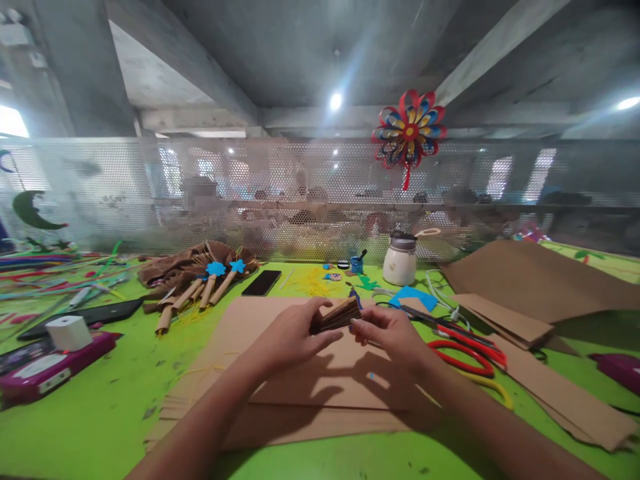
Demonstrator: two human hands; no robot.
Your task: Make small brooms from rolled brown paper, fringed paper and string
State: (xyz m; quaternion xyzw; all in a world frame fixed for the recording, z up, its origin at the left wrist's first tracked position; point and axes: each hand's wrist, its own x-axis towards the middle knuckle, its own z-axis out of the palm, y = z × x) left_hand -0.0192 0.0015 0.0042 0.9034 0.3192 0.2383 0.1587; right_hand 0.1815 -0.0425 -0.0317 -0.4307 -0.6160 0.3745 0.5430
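Note:
My left hand [297,330] grips a small stack of pleated brown paper [341,316] by its left end, thumb in front and fingers behind. At the other end, my right hand [384,332] pinches the paper's edge between thumb and fingers. The folded paper is held in the air above large flat sheets of brown paper [280,420]. A small dark blue object [355,293] shows just behind the folded paper; its kind is partly hidden. Shadows of both hands fall on the sheets below.
Red-handled scissors [463,357], brown paper strips [555,387] and blue paper [414,297] lie to the right. Behind stand a white jar [399,260] and a small blue pot [357,265]. Leftward are a phone [261,283], rolled paper pieces with blue flowers [216,269] and a purple power strip [57,367].

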